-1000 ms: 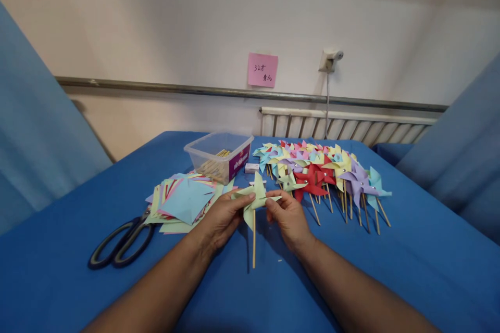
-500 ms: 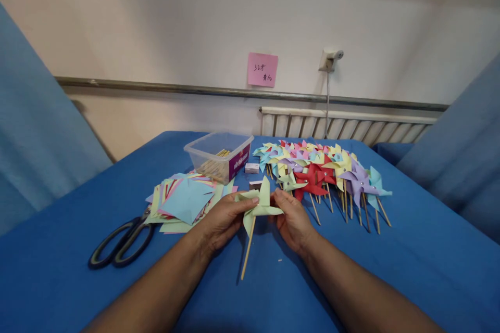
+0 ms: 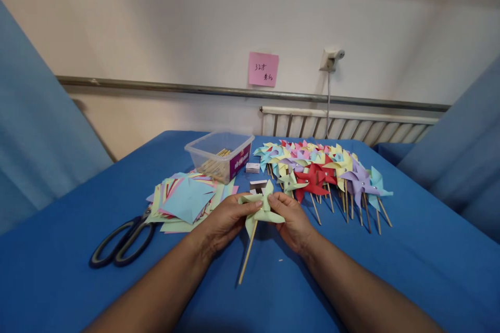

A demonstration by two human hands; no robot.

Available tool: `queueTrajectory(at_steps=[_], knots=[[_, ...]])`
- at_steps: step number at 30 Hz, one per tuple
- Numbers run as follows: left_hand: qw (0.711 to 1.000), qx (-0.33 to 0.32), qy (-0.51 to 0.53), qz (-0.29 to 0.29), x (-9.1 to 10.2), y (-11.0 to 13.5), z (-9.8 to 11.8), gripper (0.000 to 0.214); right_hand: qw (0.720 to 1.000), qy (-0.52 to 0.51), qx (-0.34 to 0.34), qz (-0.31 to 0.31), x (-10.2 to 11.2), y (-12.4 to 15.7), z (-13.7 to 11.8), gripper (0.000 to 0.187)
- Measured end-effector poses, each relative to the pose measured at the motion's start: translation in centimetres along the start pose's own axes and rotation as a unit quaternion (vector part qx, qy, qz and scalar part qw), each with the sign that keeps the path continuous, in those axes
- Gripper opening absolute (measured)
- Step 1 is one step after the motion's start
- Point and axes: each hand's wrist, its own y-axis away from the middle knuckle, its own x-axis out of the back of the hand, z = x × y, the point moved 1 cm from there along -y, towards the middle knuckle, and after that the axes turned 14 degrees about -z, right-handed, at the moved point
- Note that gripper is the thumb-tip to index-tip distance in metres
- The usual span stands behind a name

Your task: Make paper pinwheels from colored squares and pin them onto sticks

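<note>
A pale green paper pinwheel (image 3: 261, 209) on a thin wooden stick is held between both hands above the blue table (image 3: 410, 260). My left hand (image 3: 224, 221) pinches its left blade with closed fingers. My right hand (image 3: 294, 220) grips the right side near the centre, fingers closed. The stick slants down and to the left. A pile of finished pinwheels (image 3: 324, 171) in several colours lies just beyond my right hand.
A stack of coloured paper squares (image 3: 187, 199) lies left of my hands, with black-handled scissors (image 3: 121, 242) beside it. A clear plastic box (image 3: 219, 155) of sticks stands behind, with two small boxes (image 3: 253, 167) next to it. A pink note (image 3: 263, 69) hangs on the wall.
The pinwheel's stick has swung from upright to slanting down-left. Both hands stay on the pinwheel, with my right fingers moving closer to its centre.
</note>
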Motion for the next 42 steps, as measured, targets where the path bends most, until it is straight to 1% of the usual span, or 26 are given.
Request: queueTrajectory(at_steps=[2,5,9,13,18,21,23,25,28,29,31,33,36,39,42], knots=[[1.000,-0.008,-0.006,0.003,0.2,0.0,0.0,0.032,1.000,0.003,0.002,0.014,0.1,-0.1,0.0,0.028],[1.000,-0.013,-0.010,-0.011,0.3,0.0,0.0,0.032,1.000,-0.001,0.001,0.024,0.3,-0.2,-0.2,0.033],[0.999,0.019,-0.009,-0.046,-0.2,0.2,0.1,0.031,1.000,-0.029,0.003,0.011,0.1,-0.1,-0.6,0.032],[0.997,0.036,-0.009,-0.067,-0.6,0.3,0.2,0.029,0.997,-0.074,-0.017,-0.006,-0.1,0.1,-1.0,0.028],[0.997,0.043,-0.016,-0.069,-0.6,0.4,0.0,0.029,0.995,-0.089,-0.027,-0.025,0.0,0.2,-1.2,0.023],[0.997,0.036,-0.015,-0.062,-0.6,0.4,-0.1,0.028,0.996,-0.088,-0.023,-0.016,0.2,0.0,-1.1,0.026],[0.998,0.032,-0.009,-0.059,-0.6,0.3,-0.2,0.028,0.996,-0.083,-0.018,0.005,0.4,-0.1,-1.0,0.027],[0.999,0.020,-0.004,-0.041,-0.4,0.1,-0.1,0.029,0.996,-0.070,-0.014,0.043,0.8,-0.2,-0.8,0.028],[0.999,-0.020,-0.001,0.028,0.1,-0.2,0.1,0.030,0.995,-0.042,-0.012,0.095,1.2,-0.3,-0.6,0.031],[0.998,-0.035,-0.001,0.051,0.3,-0.3,0.2,0.030,0.994,-0.034,-0.011,0.099,1.2,-0.3,-0.5,0.032],[0.995,-0.060,-0.001,0.080,0.8,-0.5,0.3,0.029,0.996,-0.013,-0.001,0.087,1.1,-0.2,-0.4,0.036],[0.993,-0.077,0.001,0.093,1.2,-0.6,0.2,0.026,0.997,0.024,0.019,0.067,0.7,-0.1,-0.5,0.037],[0.991,-0.084,0.007,0.106,1.5,-0.6,0.1,0.022,0.991,0.098,0.068,0.055,0.2,0.0,-0.6,0.029],[0.990,-0.081,0.013,0.114,1.5,-0.5,0.2,0.022,0.980,0.155,0.103,0.071,-0.1,-0.1,-0.8,0.026],[0.991,-0.066,0.013,0.113,1.2,-0.4,0.5,0.021,0.972,0.193,0.102,0.086,0.0,-0.3,-0.9,0.023]])
